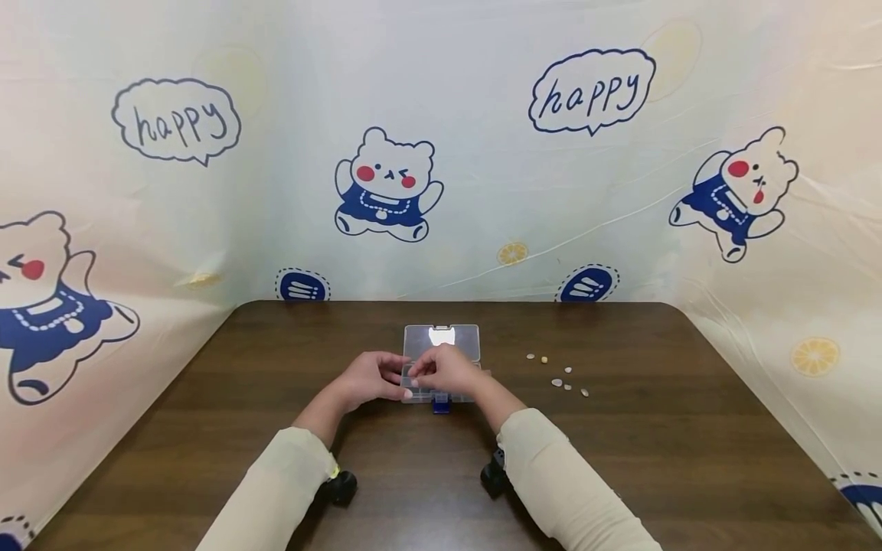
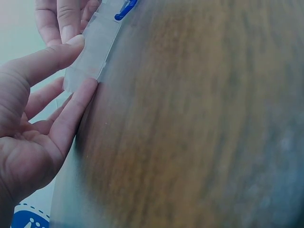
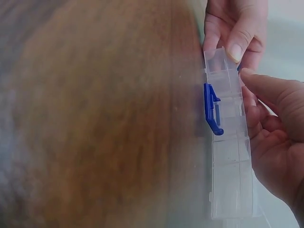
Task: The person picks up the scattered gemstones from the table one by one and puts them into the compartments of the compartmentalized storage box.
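A clear plastic compartment box [image 1: 420, 337] stands on the table with its lid raised at the back. Its blue latch [image 1: 441, 405] hangs at the front edge. My left hand [image 1: 368, 380] holds the box's left end, thumb on the upper rim and a fingertip low at the front corner. Over the left compartments is my right hand [image 1: 448, 371], its thumb and fingers bent close together. Whether something small sits between those fingertips is hidden. In the right wrist view, the front compartments [image 3: 230, 156] look see-through.
Several small pale pebbles [image 1: 556, 383] lie scattered on the dark wooden table [image 1: 620, 459] to the right of the box. Behind the table hangs a printed cloth [image 1: 482, 191] with cartoon bears.
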Demonstrator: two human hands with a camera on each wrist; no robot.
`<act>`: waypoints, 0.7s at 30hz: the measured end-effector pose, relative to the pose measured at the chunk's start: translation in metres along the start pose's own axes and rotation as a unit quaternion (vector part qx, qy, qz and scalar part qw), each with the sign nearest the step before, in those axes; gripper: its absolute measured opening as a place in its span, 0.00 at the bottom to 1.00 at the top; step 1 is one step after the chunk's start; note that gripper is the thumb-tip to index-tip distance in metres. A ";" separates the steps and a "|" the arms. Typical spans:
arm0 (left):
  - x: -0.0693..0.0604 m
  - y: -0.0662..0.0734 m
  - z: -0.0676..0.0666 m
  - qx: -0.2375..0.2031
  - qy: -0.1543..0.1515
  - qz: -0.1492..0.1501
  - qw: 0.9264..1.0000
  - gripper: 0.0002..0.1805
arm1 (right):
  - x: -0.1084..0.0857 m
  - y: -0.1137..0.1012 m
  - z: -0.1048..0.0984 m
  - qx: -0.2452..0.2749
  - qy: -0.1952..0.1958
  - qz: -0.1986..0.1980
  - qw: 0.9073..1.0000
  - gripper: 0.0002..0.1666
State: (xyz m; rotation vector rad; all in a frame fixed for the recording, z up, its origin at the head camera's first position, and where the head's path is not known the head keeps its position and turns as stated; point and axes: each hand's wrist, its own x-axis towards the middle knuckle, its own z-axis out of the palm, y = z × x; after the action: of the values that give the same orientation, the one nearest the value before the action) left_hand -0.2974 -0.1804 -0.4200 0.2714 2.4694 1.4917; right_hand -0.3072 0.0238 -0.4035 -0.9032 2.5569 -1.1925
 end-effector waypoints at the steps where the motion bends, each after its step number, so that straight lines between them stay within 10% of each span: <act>1: 0.000 0.000 0.000 0.000 0.000 0.000 1.000 0.33 | -0.001 0.000 0.000 0.001 0.000 0.002 1.000 0.04; 21: -0.001 0.000 0.001 0.005 0.002 -0.002 1.000 0.33 | -0.025 0.000 -0.018 0.076 0.027 -0.016 0.997 0.11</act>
State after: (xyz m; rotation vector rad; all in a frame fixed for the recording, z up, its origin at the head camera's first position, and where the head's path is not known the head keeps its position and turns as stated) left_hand -0.2962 -0.1792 -0.4203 0.2643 2.4807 1.4794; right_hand -0.2939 0.0496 -0.3938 -0.8916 2.4604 -1.4176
